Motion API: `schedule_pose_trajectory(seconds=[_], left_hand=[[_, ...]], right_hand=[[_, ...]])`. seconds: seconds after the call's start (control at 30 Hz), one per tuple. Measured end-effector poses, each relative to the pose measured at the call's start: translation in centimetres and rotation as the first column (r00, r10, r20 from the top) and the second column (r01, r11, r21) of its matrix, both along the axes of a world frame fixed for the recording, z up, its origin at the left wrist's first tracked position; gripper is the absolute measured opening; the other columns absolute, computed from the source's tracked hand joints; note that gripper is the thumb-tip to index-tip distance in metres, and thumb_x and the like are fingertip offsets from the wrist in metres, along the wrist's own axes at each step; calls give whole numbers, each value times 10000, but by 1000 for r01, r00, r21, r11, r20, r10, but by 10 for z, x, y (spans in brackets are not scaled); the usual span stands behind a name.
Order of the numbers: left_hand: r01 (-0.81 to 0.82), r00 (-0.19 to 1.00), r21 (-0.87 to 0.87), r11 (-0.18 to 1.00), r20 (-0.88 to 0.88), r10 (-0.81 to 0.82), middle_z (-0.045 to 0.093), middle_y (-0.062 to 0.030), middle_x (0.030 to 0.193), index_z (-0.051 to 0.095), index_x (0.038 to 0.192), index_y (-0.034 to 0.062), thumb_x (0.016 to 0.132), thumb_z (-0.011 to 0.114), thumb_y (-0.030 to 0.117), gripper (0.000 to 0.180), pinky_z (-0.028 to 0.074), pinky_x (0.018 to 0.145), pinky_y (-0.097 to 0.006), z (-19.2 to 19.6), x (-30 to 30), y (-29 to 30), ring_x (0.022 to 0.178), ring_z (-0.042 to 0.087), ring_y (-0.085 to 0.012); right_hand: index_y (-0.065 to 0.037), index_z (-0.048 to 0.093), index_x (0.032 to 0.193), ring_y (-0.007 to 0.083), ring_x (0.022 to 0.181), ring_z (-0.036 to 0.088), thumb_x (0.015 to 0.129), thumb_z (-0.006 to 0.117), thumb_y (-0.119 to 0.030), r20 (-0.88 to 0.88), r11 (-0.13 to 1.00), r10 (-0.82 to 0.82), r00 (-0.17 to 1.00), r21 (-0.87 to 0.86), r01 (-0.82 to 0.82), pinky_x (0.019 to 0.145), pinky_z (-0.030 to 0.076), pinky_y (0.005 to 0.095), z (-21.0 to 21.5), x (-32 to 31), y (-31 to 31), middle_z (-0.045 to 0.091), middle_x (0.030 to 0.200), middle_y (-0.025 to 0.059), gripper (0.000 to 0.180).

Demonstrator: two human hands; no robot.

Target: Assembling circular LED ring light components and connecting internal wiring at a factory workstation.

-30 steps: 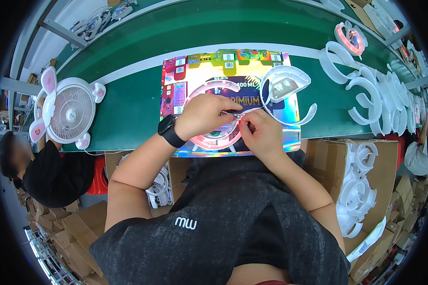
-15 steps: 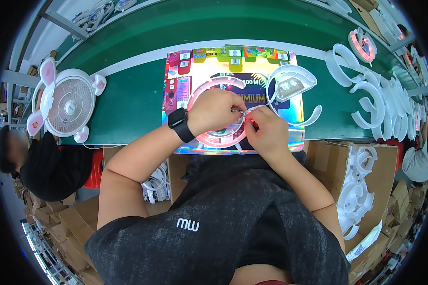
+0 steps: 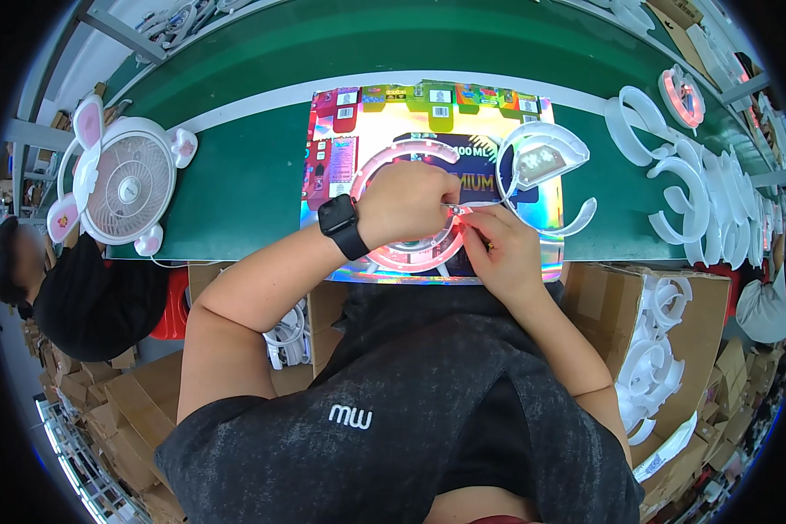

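Observation:
A translucent ring (image 3: 377,162) with pinkish edges lies on a shiny printed cardboard sheet (image 3: 330,210), partly covered by my hands. My left hand (image 3: 406,206), with a dark watch at the wrist, is closed over the middle of the ring. A small metallic piece shows at its fingertips; its kind is unclear. Thumb and forefinger of my right hand (image 3: 508,255) pinch close beside that piece, at the ring's right side, where a red glow shows. What they hold is too small to make out. Just beyond is a white curved housing (image 3: 546,157) with a pale panel in its D-shaped part.
A white fan (image 3: 131,188) with pink-and-white ears stands at the left of the green table (image 3: 244,166). Several white curved parts (image 3: 707,196) are stacked at the right. Below the edge, a cardboard box (image 3: 598,301) holds more white parts. A person in black (image 3: 100,301) sits at left.
My right thumb and forefinger have straightened somewhat and still meet near the left fingertips. The whole view has shifted slightly; the ring and housing keep their places on the sheet.

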State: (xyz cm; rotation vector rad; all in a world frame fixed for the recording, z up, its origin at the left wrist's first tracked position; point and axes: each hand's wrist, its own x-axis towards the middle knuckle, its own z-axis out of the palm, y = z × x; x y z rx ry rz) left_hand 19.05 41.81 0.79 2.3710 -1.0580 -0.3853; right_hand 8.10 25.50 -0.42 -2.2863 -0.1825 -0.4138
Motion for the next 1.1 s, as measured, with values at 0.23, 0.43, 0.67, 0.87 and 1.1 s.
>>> schedule_pose_trajectory(seconds=[0.23, 0.43, 0.67, 0.87, 1.1], left_hand=[[21, 998, -18, 1000, -53, -22, 660, -84, 741, 694, 823, 102, 706, 673, 196, 151, 496, 624, -414, 0, 3, -1, 746, 647, -289], [7, 985, -85, 996, -169, -22, 649, -92, 742, 680, 805, 51, 706, 720, 170, 161, 478, 596, -356, -1, 5, -3, 678, 636, -239], [-98, 990, -83, 992, -108, 89, 649, -117, 737, 681, 833, 42, 725, 694, 144, 150, 478, 612, -364, -8, 6, 4, 695, 638, -269], [-227, 973, -151, 962, 9, 231, 682, -99, 792, 693, 866, 76, 737, 678, 203, 181, 508, 658, -409, -9, 24, -26, 776, 661, -289], [-454, 831, -521, 723, -540, 132, 596, -124, 1170, 614, 1167, 21, 761, 788, 203, 477, 510, 785, -310, -20, 26, -34, 972, 617, -191]], right_hand=[[-73, 687, 980, 249, 758, 665, 807, 678, -144, 13, 956, 84, 996, -282, -76, 593, 530, 354, 7, -5, -7, 632, 937, 67, 187], [-80, 675, 979, 222, 795, 656, 794, 684, -183, 21, 903, 76, 997, -426, -60, 586, 524, 348, 7, -2, -7, 602, 922, 52, 211], [-68, 720, 929, 205, 748, 682, 827, 681, -125, -89, 992, 92, 992, -83, -99, 636, 533, 308, 24, 2, -33, 700, 911, 80, 123], [-78, 690, 1070, 321, 892, 656, 837, 653, -211, 424, 507, -511, 748, -554, 660, 964, 427, 474, 26, 81, -215, 689, 1014, 135, 271], [-39, 702, 1068, 233, 878, 660, 864, 667, -126, 23, 866, -458, 889, -213, 452, 980, 424, 409, 21, 94, -212, 702, 975, 121, 225]])
